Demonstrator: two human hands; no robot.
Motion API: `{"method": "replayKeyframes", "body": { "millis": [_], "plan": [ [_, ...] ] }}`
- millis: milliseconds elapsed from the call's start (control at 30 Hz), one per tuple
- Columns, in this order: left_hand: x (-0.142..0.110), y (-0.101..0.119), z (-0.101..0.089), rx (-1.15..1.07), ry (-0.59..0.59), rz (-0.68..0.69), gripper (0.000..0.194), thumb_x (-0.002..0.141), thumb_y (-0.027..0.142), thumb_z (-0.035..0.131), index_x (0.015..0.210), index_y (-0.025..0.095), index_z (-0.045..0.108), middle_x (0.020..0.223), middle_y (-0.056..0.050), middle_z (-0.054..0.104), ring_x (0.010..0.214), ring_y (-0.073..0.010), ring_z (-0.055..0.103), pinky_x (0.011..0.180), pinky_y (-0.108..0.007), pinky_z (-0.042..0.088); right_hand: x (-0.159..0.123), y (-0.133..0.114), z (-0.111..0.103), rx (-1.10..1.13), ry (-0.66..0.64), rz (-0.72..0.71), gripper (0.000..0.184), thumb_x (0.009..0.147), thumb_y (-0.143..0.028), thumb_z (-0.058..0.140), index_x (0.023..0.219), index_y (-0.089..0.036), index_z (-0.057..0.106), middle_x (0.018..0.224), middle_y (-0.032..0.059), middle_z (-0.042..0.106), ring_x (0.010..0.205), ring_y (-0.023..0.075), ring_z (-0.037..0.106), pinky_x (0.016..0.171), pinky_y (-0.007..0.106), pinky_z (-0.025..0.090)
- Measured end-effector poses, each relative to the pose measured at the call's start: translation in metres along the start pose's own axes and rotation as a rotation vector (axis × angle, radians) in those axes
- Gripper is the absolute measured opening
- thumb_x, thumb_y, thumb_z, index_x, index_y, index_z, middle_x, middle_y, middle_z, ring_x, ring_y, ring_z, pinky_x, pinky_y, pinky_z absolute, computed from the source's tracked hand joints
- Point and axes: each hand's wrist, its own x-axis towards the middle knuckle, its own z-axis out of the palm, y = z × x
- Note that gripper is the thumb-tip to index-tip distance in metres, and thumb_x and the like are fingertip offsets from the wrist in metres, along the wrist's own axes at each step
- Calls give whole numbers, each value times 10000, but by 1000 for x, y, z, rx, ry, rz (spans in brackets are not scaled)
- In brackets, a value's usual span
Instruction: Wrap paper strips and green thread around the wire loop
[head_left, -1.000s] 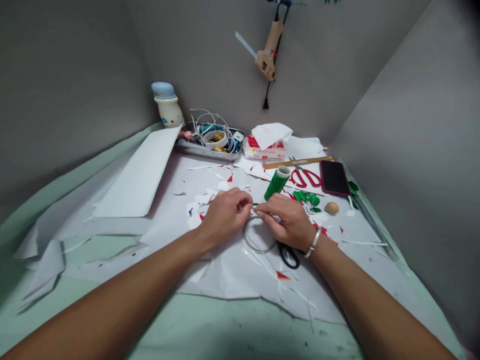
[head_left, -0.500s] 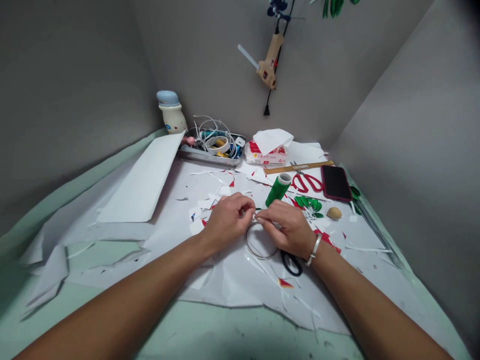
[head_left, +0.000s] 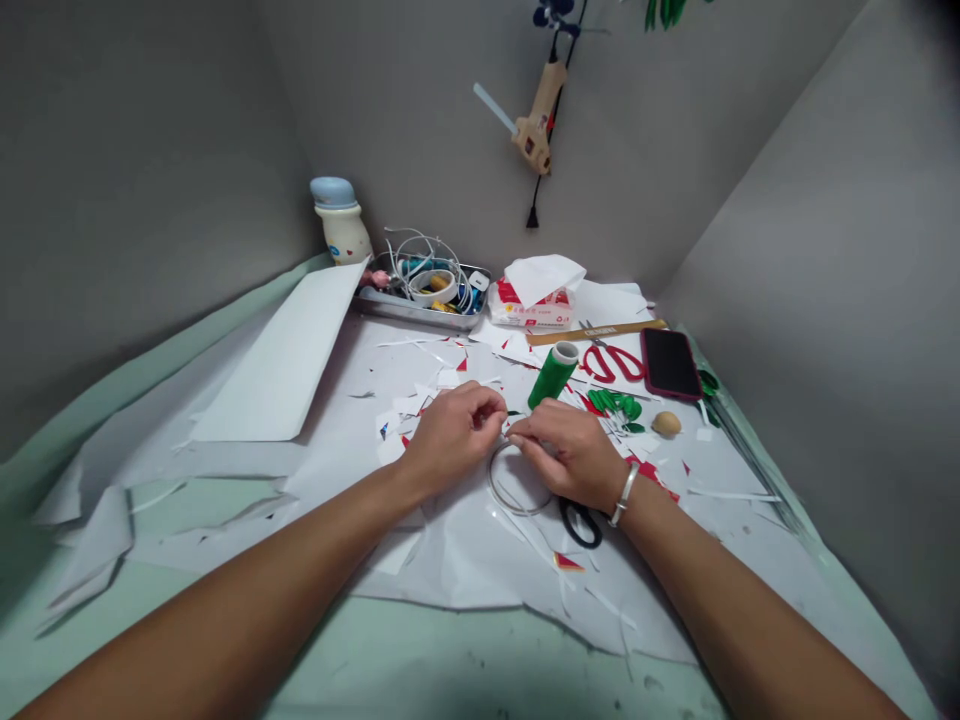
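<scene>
Over the middle of the paper-covered table, my left hand [head_left: 457, 430] is closed in a pinch, thumb against fingers. Close beside it my right hand [head_left: 566, 450], with a silver bangle on the wrist, also pinches. Whatever lies between the fingertips is too small to make out. Just below them is a thin round ring [head_left: 492, 482], its upper edge by my right fingertips; I cannot tell whether they touch it. A tilted spool of green thread [head_left: 553, 378] is right behind my right hand. Black-handled scissors [head_left: 581, 524] lie partly hidden under that hand.
Red-handled scissors [head_left: 622, 363], a phone [head_left: 670, 364] and a ruler [head_left: 600, 332] lie at the back right, near green leaf shapes [head_left: 616, 405]. A metal tray [head_left: 420, 314] and a tissue pack [head_left: 531, 308] stand behind. A glue gun [head_left: 534, 135] hangs above. Paper scraps surround the hands.
The whole view has shifted very slightly. Both hands keep their pinches in nearly the same place, with only a tiny movement of the fingertips.
</scene>
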Motion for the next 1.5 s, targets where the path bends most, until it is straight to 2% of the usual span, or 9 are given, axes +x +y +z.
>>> {"method": "replayKeyframes", "body": {
  "millis": [233, 467, 600, 767, 900, 1067, 1200, 1333, 1500],
  "plan": [
    [-6, 10, 1, 5, -147, 168, 109, 812, 149, 537, 796, 198, 633, 757, 3, 614, 717, -140, 534, 741, -298, 426, 2, 10, -3, -6, 133, 144, 159, 898, -188, 512, 830, -207, 655, 732, 30, 655, 706, 165, 561, 691, 306, 438],
    [-2, 9, -2, -161, 22, 6, 99, 836, 187, 525, 824, 182, 623, 859, -12, 626, 799, -135, 582, 693, -248, 462, -1, 5, 2, -1, -58, 35, 134, 876, -173, 531, 844, -201, 658, 721, 23, 638, 696, 159, 543, 671, 282, 440],
    [-1, 5, 1, -7, 2, 15, 107, 822, 177, 524, 801, 183, 628, 812, -13, 623, 755, -150, 562, 703, -283, 443, 0, -6, -1, -22, 47, -5, 123, 880, -189, 537, 892, -201, 660, 743, 30, 648, 694, 161, 535, 681, 291, 438],
    [-5, 9, 2, 18, -133, 104, 118, 809, 135, 523, 781, 185, 627, 749, 1, 603, 707, -139, 532, 722, -296, 424, 2, 5, -4, -15, 175, 126, 146, 893, -193, 530, 832, -204, 663, 730, 28, 652, 698, 162, 563, 690, 293, 440],
    [-4, 13, -2, -136, -122, 65, 124, 840, 176, 508, 823, 184, 631, 824, -12, 612, 766, -138, 564, 697, -263, 445, 1, 15, -2, 16, 84, 179, 145, 885, -183, 537, 816, -196, 664, 763, 30, 674, 726, 159, 591, 696, 282, 451],
    [0, 6, -1, -99, 52, -41, 112, 833, 195, 515, 830, 178, 625, 856, -20, 628, 802, -150, 577, 714, -268, 453, -1, 4, 0, -15, -58, 24, 134, 881, -182, 535, 858, -190, 667, 735, 28, 651, 704, 158, 548, 673, 280, 440],
    [-2, 3, 3, 50, -32, 7, 119, 815, 165, 514, 800, 182, 631, 795, -13, 623, 753, -155, 551, 707, -291, 425, 0, -3, -2, -32, 37, -15, 136, 889, -194, 532, 887, -187, 668, 743, 37, 651, 702, 161, 534, 679, 292, 438],
    [-5, 8, 3, 33, -147, 133, 111, 808, 141, 530, 789, 186, 630, 745, 8, 602, 703, -133, 524, 728, -289, 415, 2, 6, -4, -8, 152, 113, 146, 894, -180, 532, 830, -184, 663, 728, 29, 653, 693, 150, 552, 692, 286, 438],
    [-4, 11, -2, -141, -80, 87, 109, 843, 182, 522, 836, 182, 632, 832, -9, 618, 775, -132, 565, 708, -255, 442, 0, 16, 0, 35, 14, 152, 139, 880, -182, 548, 818, -192, 671, 752, 28, 669, 718, 150, 586, 684, 273, 450]
  ]
}}
